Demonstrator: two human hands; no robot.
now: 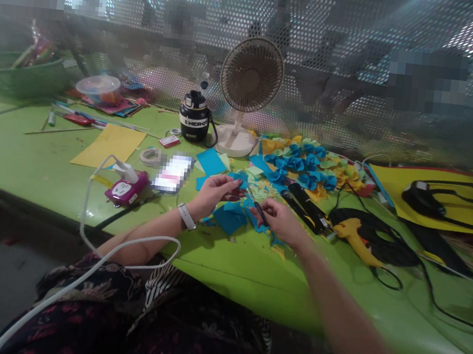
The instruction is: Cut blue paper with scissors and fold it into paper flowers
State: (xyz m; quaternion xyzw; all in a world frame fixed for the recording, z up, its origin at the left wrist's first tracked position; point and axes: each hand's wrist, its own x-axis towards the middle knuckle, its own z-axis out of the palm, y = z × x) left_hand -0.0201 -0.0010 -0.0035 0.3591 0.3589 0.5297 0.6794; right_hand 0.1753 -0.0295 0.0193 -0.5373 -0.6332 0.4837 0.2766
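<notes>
The left grip (213, 192) is pinched shut on blue paper (238, 180); the right grip (280, 220) closes around a black-handled tool (260, 212) just beside it.

**A Craft Workshop for Paper Flowers**

This is a place where people make things by hand. A long green table (22, 160) is full of craft stuff. Blue and yellow paper flowers (305, 164) lie in a big heap. There is a sheet of yellow card (108, 145), cut bits of blue paper (227, 218), a roll of tape (150, 157) and a yellow glue gun (355, 234) with a black cord. A small fan (251, 74) stands on the table, and behind it is a metal wall (352, 37) with many small holes
</notes>
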